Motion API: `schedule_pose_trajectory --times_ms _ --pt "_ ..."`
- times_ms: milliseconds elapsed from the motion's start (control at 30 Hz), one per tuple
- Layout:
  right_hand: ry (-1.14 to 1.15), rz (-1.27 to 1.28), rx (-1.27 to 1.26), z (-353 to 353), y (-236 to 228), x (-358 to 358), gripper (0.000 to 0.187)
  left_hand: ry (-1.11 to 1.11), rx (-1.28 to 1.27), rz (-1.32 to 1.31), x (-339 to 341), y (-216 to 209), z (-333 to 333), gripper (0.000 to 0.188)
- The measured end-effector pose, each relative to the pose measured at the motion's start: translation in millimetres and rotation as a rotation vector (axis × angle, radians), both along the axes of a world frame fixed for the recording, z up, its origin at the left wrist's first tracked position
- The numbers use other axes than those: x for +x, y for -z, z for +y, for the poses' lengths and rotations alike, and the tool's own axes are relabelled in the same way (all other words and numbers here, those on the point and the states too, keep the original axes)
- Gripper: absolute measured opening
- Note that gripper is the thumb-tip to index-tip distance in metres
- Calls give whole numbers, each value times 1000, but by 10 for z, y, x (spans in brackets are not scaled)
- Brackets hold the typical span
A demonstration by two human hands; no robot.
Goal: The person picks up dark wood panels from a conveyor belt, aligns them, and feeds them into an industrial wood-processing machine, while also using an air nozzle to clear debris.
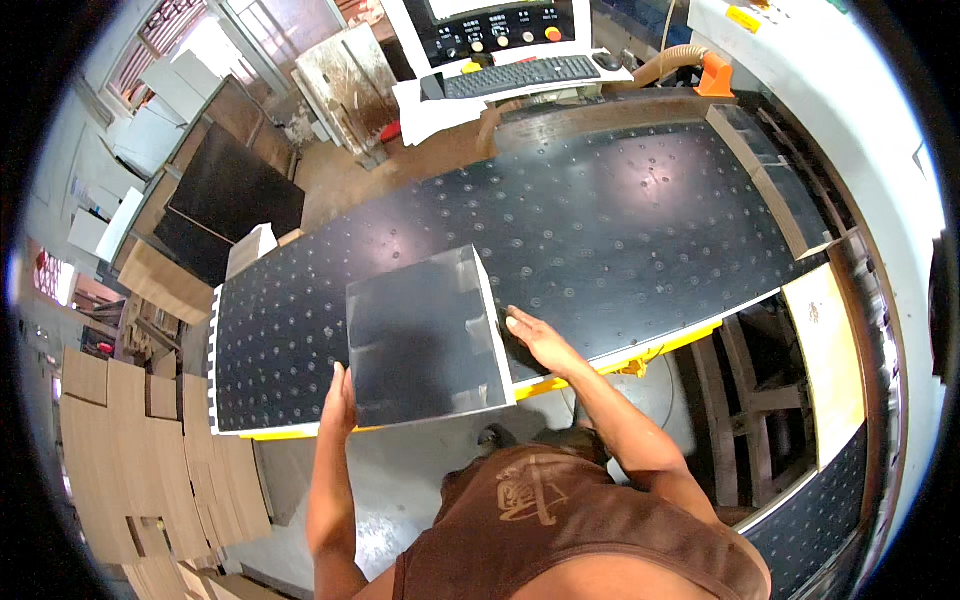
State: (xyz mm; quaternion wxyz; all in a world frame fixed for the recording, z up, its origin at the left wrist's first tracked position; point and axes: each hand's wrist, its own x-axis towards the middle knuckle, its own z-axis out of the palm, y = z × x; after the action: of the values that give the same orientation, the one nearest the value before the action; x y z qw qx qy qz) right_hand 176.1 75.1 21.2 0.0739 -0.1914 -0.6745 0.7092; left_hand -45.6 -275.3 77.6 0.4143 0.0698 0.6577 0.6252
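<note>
A dark, square-cornered panel or stack of panels (430, 335) with a pale right side lies at the near edge of the black table (590, 240). Its near end juts slightly past that edge. My left hand (340, 402) is against the panel's left side, fingers stretched upward and partly hidden. Beside the pale right side is my right hand (543, 343), its fingers extended over the table; whether it touches the panel I cannot tell.
A control console (500, 35) with keyboard (520, 76) and mouse (607, 61) stands beyond the table. Brown boards (120, 470) are stacked at the left. Dark panels (235, 200) lean farther back. A long white machine (860, 130) borders the right, near a light board strip (828, 350).
</note>
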Motion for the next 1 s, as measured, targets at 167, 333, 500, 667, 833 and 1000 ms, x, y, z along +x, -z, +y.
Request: schedule_pose_trajectory --times_ms 167,333,500,667,833,1000 --pt "141 48 -301 -1193 -32 -673 77 -87 54 -182 -475 195 -580 87" --pt "149 -58 -597 -1581 -224 -826 80 -89 67 -164 -793 538 -935 91" --pt "72 -109 -529 -1859 -350 -1057 98 -225 -45 -80 -1178 724 -1317 94" --pt "175 110 -92 -1600 19 -777 73 -82 -1 -40 -698 133 -954 98" --pt "491 76 401 -972 552 106 51 -186 222 205 -1197 183 -1369 86" --pt "1496 -242 347 144 1039 1998 46 -326 13 802 -428 -1017 -378 75"
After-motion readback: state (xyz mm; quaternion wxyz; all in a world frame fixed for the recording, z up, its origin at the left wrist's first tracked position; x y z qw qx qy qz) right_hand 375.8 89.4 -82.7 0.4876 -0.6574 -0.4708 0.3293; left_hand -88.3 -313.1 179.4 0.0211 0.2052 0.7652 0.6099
